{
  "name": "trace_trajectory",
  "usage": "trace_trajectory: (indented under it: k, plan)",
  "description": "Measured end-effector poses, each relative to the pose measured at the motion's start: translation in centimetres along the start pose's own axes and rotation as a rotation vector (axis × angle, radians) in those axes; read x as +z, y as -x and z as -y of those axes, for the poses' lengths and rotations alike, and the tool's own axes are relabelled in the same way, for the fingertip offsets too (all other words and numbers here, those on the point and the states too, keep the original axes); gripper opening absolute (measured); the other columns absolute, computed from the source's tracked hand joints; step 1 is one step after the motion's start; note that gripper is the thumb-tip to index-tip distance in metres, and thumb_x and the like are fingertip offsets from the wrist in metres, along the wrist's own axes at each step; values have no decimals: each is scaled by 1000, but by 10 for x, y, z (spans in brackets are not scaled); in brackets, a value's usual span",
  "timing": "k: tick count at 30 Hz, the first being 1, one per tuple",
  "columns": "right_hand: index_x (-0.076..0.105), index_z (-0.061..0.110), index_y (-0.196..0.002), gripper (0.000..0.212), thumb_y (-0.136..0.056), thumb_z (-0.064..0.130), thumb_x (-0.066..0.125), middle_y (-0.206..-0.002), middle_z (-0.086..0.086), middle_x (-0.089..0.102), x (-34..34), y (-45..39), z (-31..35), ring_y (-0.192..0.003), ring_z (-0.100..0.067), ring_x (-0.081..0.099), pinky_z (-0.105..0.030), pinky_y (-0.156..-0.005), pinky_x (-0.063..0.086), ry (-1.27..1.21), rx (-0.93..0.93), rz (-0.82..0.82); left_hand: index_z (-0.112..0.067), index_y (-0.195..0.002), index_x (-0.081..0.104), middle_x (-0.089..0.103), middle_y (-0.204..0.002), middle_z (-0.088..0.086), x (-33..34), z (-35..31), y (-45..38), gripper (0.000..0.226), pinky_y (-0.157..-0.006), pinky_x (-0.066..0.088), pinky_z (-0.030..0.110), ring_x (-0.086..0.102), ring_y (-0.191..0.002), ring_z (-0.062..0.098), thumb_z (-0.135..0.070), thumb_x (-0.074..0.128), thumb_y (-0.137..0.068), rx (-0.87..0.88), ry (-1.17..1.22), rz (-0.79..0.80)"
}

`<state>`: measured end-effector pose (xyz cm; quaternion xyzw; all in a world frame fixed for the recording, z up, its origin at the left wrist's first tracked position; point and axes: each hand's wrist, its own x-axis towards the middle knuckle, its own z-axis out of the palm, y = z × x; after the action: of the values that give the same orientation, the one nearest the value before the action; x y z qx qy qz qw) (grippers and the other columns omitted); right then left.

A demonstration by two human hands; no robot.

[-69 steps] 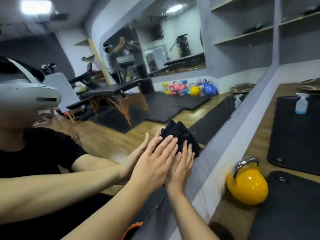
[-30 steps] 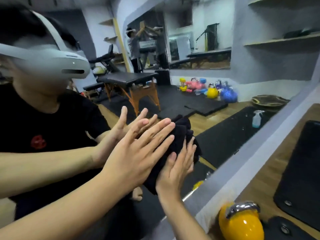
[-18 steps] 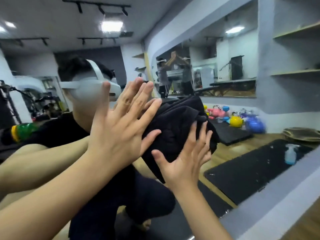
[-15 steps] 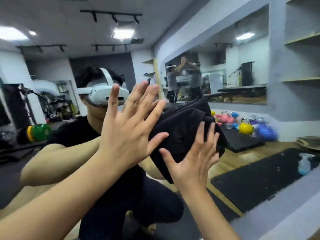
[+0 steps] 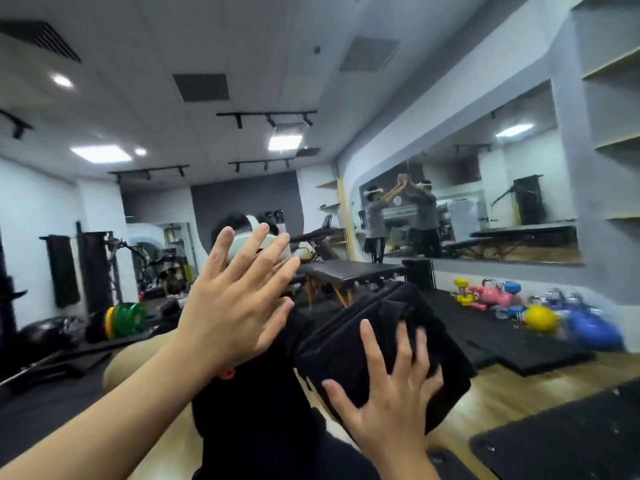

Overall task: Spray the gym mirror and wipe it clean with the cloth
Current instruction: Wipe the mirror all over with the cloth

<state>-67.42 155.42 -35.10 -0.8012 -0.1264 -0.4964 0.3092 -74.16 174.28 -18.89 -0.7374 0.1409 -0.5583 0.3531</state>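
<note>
Basically, right hand [image 5: 388,407] pressed a thick, folded black cloth [image 5: 377,337] flat against the mirror [image 5: 104,306], fingers spread wide over soft, bunched fabric. Left hand [image 5: 232,306] was flat on the glass beside it, fingers also splayed, holding nothing. Reflection showed black floor mats [image 5: 502,344], a yellow kettlebell [image 5: 541,318] and a massage table [image 5: 349,271].

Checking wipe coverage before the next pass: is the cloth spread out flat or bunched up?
Bunched. The black cloth shows thick folds and a rolled top edge under the right hand, whose fingers are splayed over it.
</note>
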Motion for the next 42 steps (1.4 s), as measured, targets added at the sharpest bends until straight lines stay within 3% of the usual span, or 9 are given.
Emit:
trace_trajectory:
  k: [5,12,15,18,23,27,34,37,42]
  plan:
    - [35,36,-153,80,-85,79,35,-155,-18,31,-16,-68,34,-141,-51,28,-77,-95,29,-30,94,-65,-13,-138,63,45,-158,13,3,6,3,51,-118,24,68,31,-152,35,-38,53,-95,-34,49,-56]
    - [17,41,-156,76,-90,77,21,-165,-12,16,-56,-197,106,-146,-49,18,-73,-106,20,3,-39,-198,-11,-129,68,55,-148,12,2,4,2,45,-119,28,64,40,-147,35,-36,55,-94,-65,128,-65]
    - [16,42,-156,75,-91,77,22,-166,-9,15,-63,-223,124,-147,-47,16,-73,-107,19,9,-96,-196,-10,-119,70,66,-130,10,-10,13,-10,37,-114,37,58,58,-128,30,-31,53,-93,-98,254,-189]
    - [18,45,-156,73,-91,77,28,-165,-7,18,-58,-197,115,-147,-45,19,-73,-104,23,-3,-162,-189,-7,-107,68,66,-117,9,-24,37,-31,31,-97,43,47,59,-106,31,-29,51,-93,-227,302,-324]
    - [39,46,-150,78,-81,82,47,-157,-7,39,-24,-94,64,-135,-43,42,-66,-93,34,37,-345,-103,-10,-109,68,61,-128,8,-14,64,-51,27,-100,41,51,54,-124,34,-25,58,-89,-328,175,-301]
    - [47,46,-145,80,-74,84,46,-152,-7,46,-27,-90,20,-130,-40,48,-65,-90,33,52,-224,-57,-13,-114,68,60,-133,8,-7,64,-51,36,-110,36,53,48,-134,33,-33,49,-91,-302,116,-196]
    - [18,48,-155,70,-90,76,16,-163,-6,21,-60,-195,77,-147,-40,19,-74,-103,23,-34,-5,-171,-14,-116,69,61,-134,9,-7,63,-51,37,-112,33,51,50,-134,32,-34,47,-93,-304,84,-171]
    - [12,45,-156,68,-94,72,17,-166,-6,14,-70,-245,116,-148,-42,15,-73,-107,20,-22,-35,-231,-14,-114,69,61,-133,8,-6,63,-51,36,-112,33,50,48,-134,31,-33,48,-92,-298,94,-183]
    - [17,44,-156,65,-96,69,20,-165,-5,20,-70,-262,137,-146,-41,21,-71,-106,22,11,-177,-277,-14,-113,69,62,-132,7,-4,65,-52,36,-110,34,49,48,-133,30,-35,48,-92,-294,91,-204]
